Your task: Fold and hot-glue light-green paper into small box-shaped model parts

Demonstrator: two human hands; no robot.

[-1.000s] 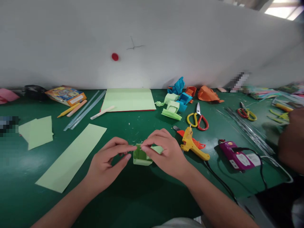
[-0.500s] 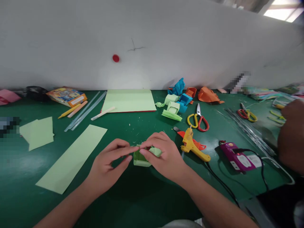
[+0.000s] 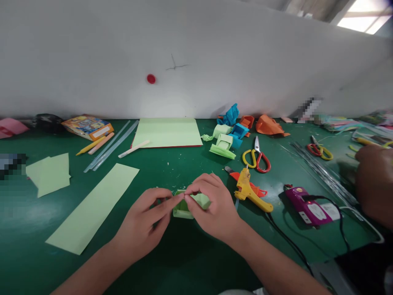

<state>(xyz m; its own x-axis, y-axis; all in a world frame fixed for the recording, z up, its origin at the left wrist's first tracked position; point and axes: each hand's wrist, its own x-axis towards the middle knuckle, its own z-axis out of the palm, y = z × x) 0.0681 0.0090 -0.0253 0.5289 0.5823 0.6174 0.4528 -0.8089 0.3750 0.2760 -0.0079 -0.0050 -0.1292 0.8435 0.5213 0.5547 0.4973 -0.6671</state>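
Observation:
A small folded light-green paper box (image 3: 183,214) sits on the table between my hands, partly covered by them. My right hand (image 3: 213,205) is over its right side, thumb and index finger pinched together above the box; anything between the tips is too small to make out. My left hand (image 3: 150,219) is at the box's left side. Its index finger stretches across to the right fingertips, and its thumb is held apart below, near the box's edge.
A yellow glue gun (image 3: 245,186) and red-and-yellow scissors (image 3: 256,157) lie to the right, near a purple power box (image 3: 310,205). Folded paper pieces (image 3: 225,141) stand behind. A green paper strip (image 3: 93,209) lies left. Another person's hand (image 3: 374,184) is at far right.
My left hand has shifted slightly right, its index finger reaching further over the box and its thumb closer to that finger. The other person's hand has moved a little lower.

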